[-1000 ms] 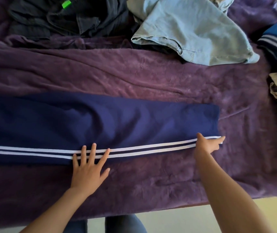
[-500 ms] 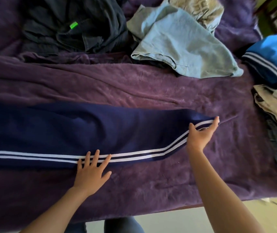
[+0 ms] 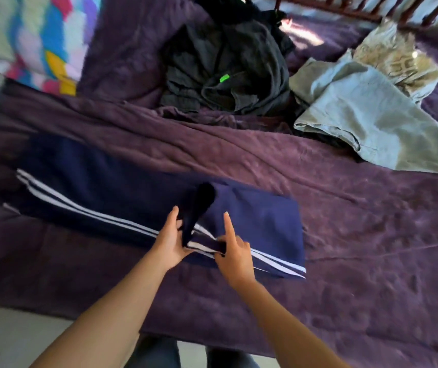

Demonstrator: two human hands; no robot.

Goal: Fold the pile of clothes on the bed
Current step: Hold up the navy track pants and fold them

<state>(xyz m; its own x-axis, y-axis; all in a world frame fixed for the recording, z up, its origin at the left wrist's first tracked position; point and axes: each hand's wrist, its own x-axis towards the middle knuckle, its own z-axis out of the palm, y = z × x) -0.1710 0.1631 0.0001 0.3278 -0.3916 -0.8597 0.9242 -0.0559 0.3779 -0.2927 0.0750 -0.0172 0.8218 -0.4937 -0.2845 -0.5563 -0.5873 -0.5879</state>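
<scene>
Now navy pants [image 3: 260,221] pinched btwn L grip [image 3: 170,240], R grip [image 3: 235,254]

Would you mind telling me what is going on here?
A person is folding navy track pants on a purple bedspread. The left hand and right hand both grip a raised fold of them at the striped near edge. A dark heap of clothes and a pale blue garment lie unfolded farther back.

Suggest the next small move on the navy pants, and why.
Probably carry the raised flap left and lay it flat over the striped stretch of the pants. The left hand and right hand both pinch it, lifted mid-length, so the fold looks unfinished.
</scene>
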